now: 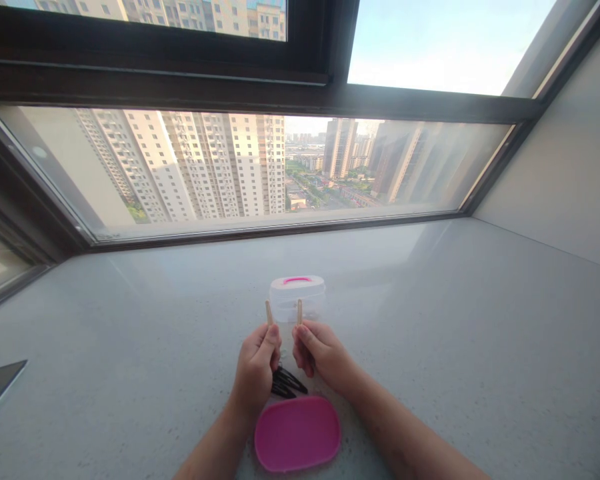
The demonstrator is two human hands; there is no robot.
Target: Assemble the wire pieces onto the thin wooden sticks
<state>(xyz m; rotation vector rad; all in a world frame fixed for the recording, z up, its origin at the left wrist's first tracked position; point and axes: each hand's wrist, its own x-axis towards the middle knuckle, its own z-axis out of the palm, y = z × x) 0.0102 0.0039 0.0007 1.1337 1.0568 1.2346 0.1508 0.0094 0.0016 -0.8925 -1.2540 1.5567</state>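
Note:
My left hand (260, 357) is closed, thumb pressed on a beige hair clip (269, 312) that points up. In my right hand (317, 350) a second beige hair clip (300, 311) stands upright, pinched between thumb and fingers. The two clips are apart, side by side. Several black snap hair clips (289, 382) lie on the surface below, partly hidden by my left hand. Nearest to me is a shallow pink tray (297, 433). Behind my hands stands a translucent plastic box cover (297, 291) with a pink handle; small things near its base are too blurred to name.
A pale speckled sill (130, 347) bears everything. At the far left lies a dark flat device (0, 387), cut off by the frame. A dark window frame (260, 233) borders the sill at the back, and a white wall (565, 167) stands on the right.

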